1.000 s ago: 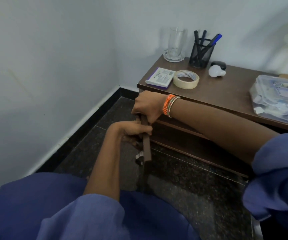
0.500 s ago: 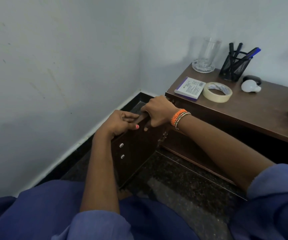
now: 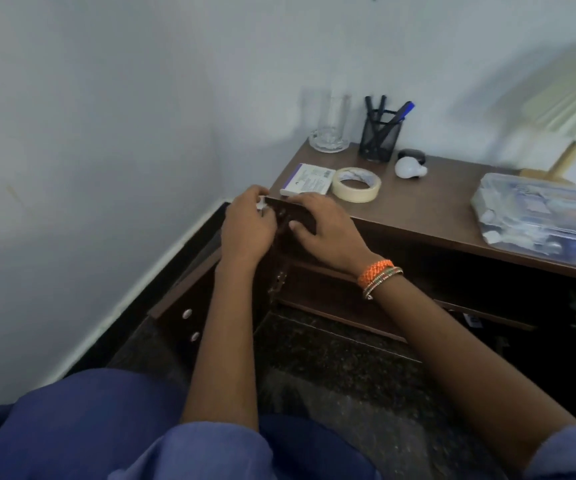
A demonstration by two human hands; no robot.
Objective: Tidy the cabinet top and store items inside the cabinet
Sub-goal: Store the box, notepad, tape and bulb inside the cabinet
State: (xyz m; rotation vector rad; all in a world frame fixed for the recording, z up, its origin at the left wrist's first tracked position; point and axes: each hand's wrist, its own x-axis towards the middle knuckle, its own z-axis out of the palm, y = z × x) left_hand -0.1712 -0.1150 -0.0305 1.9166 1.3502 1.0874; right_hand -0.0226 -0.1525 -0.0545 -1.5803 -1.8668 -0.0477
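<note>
The brown cabinet point(image 3: 428, 206) stands in the corner, and its left door point(image 3: 179, 306) is swung open toward the wall. My left hand point(image 3: 248, 230) curls over the door's upper edge at the cabinet's front left corner. My right hand point(image 3: 324, 226) lies beside it with spread fingers pressed on the cabinet's front edge. On top sit a small white box point(image 3: 309, 178), a masking tape roll point(image 3: 355, 184), a glass point(image 3: 329, 129), a black mesh pen holder point(image 3: 380, 136), a white bulb point(image 3: 409, 168) and a clear plastic box point(image 3: 542, 216). The inside is dark.
A folded paper fan point(image 3: 556, 109) leans at the back right against the wall. The white wall point(image 3: 89, 168) runs close along the left of the open door. Dark speckled floor point(image 3: 331, 368) lies in front of the cabinet, and my blue-clad knees fill the bottom.
The door has swung from half open to wide open toward the left wall. Both hands rose from the door's edge to the cabinet's front left corner.
</note>
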